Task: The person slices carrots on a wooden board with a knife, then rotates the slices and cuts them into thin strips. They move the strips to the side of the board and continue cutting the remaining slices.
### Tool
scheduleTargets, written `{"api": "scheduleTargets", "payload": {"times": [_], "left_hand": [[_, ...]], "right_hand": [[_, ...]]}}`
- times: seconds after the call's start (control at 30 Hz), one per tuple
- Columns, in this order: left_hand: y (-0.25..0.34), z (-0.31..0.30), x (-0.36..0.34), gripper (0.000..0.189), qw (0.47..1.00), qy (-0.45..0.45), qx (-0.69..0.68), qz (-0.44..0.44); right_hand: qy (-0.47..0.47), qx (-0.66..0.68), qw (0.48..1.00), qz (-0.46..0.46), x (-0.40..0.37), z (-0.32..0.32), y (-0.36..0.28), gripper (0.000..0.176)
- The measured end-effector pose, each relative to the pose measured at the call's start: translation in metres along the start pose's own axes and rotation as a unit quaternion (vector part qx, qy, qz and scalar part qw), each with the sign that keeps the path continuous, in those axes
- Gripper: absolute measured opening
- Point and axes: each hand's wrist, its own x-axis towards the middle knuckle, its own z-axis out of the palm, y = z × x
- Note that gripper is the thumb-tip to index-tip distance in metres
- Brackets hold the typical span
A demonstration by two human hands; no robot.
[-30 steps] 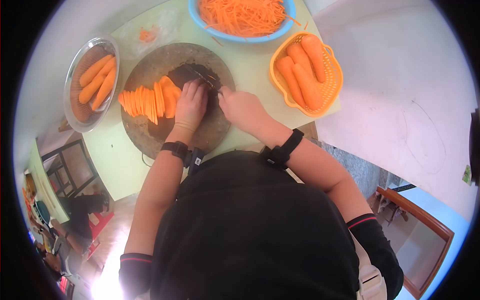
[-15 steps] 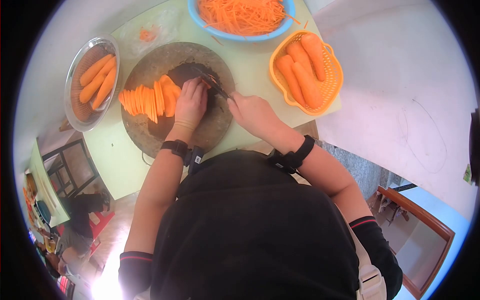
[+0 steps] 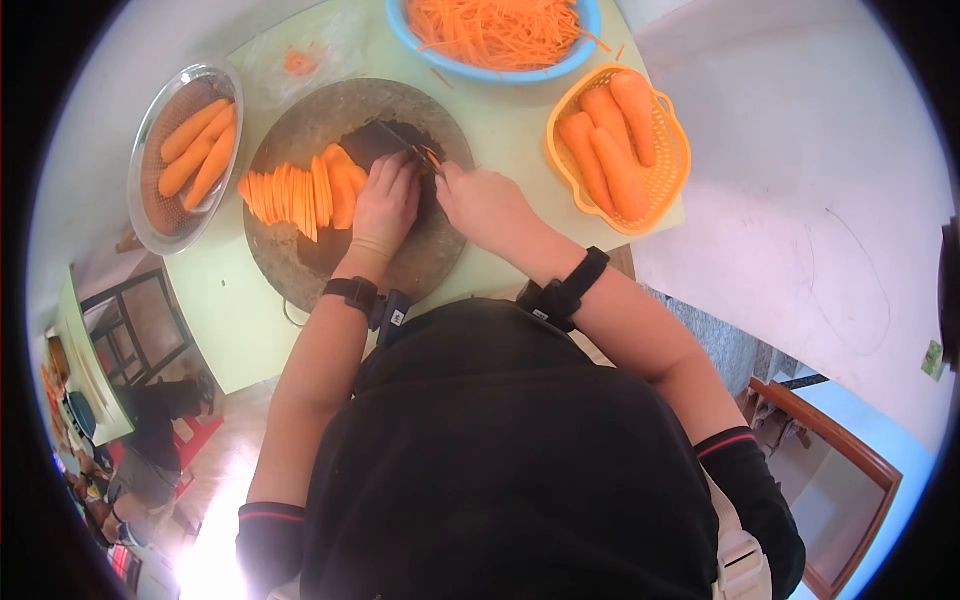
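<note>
Left fingers [image 3: 392, 177] bent, right fingers [image 3: 452, 184] clenched

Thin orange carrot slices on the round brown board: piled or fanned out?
Fanned out: thin orange carrot slices overlap in a row on the round brown board, beside the left hand.

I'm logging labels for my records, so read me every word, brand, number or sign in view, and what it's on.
No text here is legible.
White label on the black left-wrist device: dark marks, too small to read.
Pale label on the black right-wrist device: too small to read.
Green patch at far right: too small to tell whether it bears text.
Chopping board: no lettering visible.
</note>
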Motion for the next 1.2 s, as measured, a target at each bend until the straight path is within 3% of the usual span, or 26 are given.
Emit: {"api": "scheduleTargets", "payload": {"times": [0.2, 0.4, 0.47, 1.0, 1.1, 1.17, 1.2], "left_hand": [[0.003, -0.002, 0.003, 0.02, 1.0, 0.005, -0.017, -0.002], [0.0, 0.002, 0.0, 0.02, 1.0, 0.007, -0.009, -0.001], [0.0, 0.002, 0.0, 0.021, 1.0, 0.003, -0.011, -0.001], [0.002, -0.002, 0.001, 0.019, 1.0, 0.005, -0.019, 0.002], [0.001, -0.001, 0.001, 0.018, 1.0, 0.004, -0.019, -0.001], [0.001, -0.002, 0.002, 0.018, 0.999, 0.0, -0.034, 0.0], [0.002, -0.002, 0.002, 0.018, 0.999, 0.0, -0.034, 0.002]], "right_hand": [[0.024, 0.081, 0.996, 0.042, -0.001, 0.003, 0.017, 0.029], [0.016, 0.054, 0.998, 0.022, -0.022, -0.011, 0.006, 0.028], [-0.028, 0.049, 0.997, 0.046, -0.025, -0.014, 0.001, 0.027], [-0.01, 0.0, 1.0, 0.018, -0.006, 0.002, -0.004, 0.026], [0.02, 0.017, 0.999, 0.032, -0.005, 0.004, 0.009, 0.027], [-0.023, 0.162, 0.981, 0.107, -0.001, 0.0, 0.018, 0.028], [-0.022, 0.162, 0.981, 0.107, -0.003, -0.003, 0.017, 0.028]]}}
